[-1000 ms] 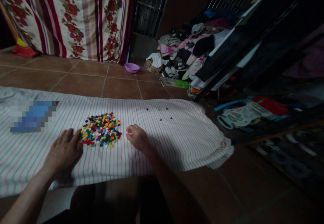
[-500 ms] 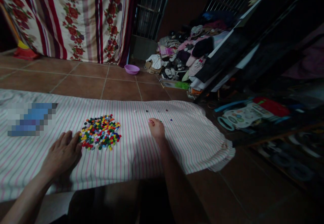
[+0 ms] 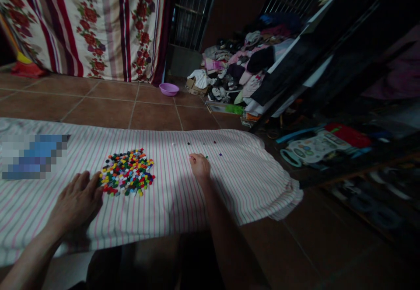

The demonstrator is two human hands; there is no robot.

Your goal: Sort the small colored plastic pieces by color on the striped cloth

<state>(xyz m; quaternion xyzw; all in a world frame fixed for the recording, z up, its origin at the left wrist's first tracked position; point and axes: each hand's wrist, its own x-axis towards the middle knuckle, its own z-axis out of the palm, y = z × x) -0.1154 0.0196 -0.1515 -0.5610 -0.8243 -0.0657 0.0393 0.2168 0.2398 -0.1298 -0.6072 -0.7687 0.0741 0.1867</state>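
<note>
A heap of small colourful cube-like pieces (image 3: 127,172) lies on a striped cloth (image 3: 170,207). At the heap's left edge my left hand (image 3: 77,196) rests palm down with its fingers stretched out, the fingertips at the outermost pieces. My right hand (image 3: 200,167) is closed with the fingers curled in, low over the cloth to the right of the heap; whatever it may hold is hidden. Just beyond it are several single pieces set apart, among them a black one (image 3: 188,143), a dark red one (image 3: 215,142), a blue one (image 3: 221,154) and a green one (image 3: 206,157).
A blurred-out blue rectangular item (image 3: 39,156) lies on the cloth at the left. On the tiled floor behind stand a purple basin (image 3: 169,89) and a pile of clothes (image 3: 236,67). A floral curtain (image 3: 88,27) hangs at the back. Toy-like items (image 3: 311,148) lie at the right.
The whole view has shifted slightly, so everything sits a little further left. Both hands keep nearly the same place and pose relative to the heap and the single pieces.
</note>
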